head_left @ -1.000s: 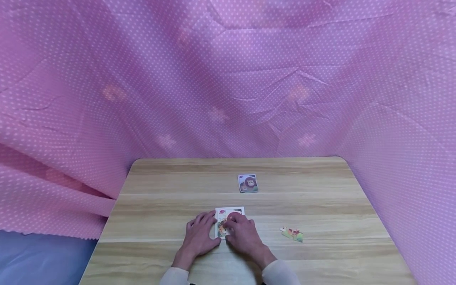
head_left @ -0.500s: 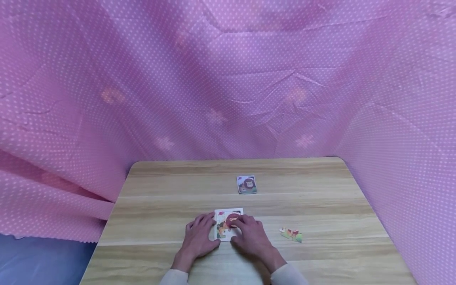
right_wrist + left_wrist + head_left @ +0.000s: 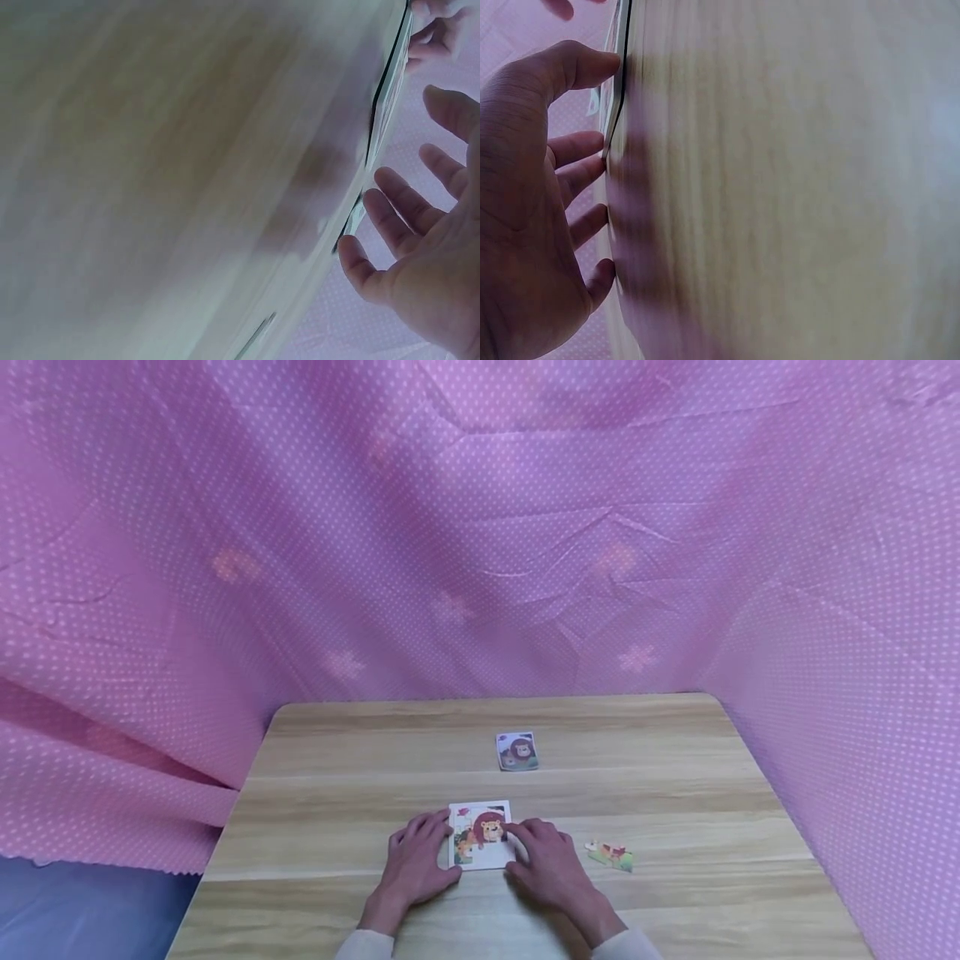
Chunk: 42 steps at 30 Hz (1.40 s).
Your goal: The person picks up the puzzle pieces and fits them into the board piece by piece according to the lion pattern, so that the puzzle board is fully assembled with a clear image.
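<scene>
A white-framed jigsaw puzzle board lies on the table with several pieces in it, showing a brown-maned lion and an orange animal; its lower right part is bare white. My left hand rests against the board's left side, its thumb at the near left corner; in the left wrist view the thumb touches the board's edge. At the board's right side, my right hand has loosely bent fingers with nothing between them; its index fingertip is near the lion. To its right lie animal-print jigsaw pieces.
A small lion picture card or stack lies farther back on the wooden table. Pink dotted cloth hangs behind the table and on both sides. Blue material shows at the lower left.
My right hand has drawn back to the right, off the board, uncovering the lion's face and the bare lower right part. The left hand has stayed at the board's left side.
</scene>
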Each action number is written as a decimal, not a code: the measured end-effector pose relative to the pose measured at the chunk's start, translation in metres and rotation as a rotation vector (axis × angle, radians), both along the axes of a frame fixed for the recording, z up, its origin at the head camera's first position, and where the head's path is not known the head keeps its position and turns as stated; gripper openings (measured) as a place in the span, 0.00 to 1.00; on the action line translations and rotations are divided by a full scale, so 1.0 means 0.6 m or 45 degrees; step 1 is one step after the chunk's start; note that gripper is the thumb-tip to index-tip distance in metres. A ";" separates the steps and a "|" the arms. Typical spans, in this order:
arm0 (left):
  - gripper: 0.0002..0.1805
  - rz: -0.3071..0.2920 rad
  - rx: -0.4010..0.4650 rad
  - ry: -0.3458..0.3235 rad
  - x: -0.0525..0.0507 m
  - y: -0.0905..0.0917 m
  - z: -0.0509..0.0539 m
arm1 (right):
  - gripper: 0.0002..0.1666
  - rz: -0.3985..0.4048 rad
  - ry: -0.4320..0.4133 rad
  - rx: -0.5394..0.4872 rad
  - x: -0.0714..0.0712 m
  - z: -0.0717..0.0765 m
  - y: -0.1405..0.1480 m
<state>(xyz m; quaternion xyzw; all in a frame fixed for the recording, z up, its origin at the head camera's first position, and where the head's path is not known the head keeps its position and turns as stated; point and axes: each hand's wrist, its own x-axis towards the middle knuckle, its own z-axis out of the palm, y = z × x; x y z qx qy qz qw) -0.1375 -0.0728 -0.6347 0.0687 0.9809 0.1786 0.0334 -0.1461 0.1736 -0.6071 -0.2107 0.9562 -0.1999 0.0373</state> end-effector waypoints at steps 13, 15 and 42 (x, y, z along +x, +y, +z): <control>0.30 0.006 0.013 0.027 -0.003 0.000 -0.007 | 0.25 -0.157 0.096 -0.003 -0.002 -0.022 0.072; 0.30 0.016 0.024 0.017 -0.005 0.000 -0.006 | 0.25 -0.167 0.116 -0.003 -0.004 -0.022 0.083; 0.31 0.000 0.032 0.042 -0.013 0.001 -0.008 | 0.19 -0.449 0.112 0.026 -0.012 -0.034 0.176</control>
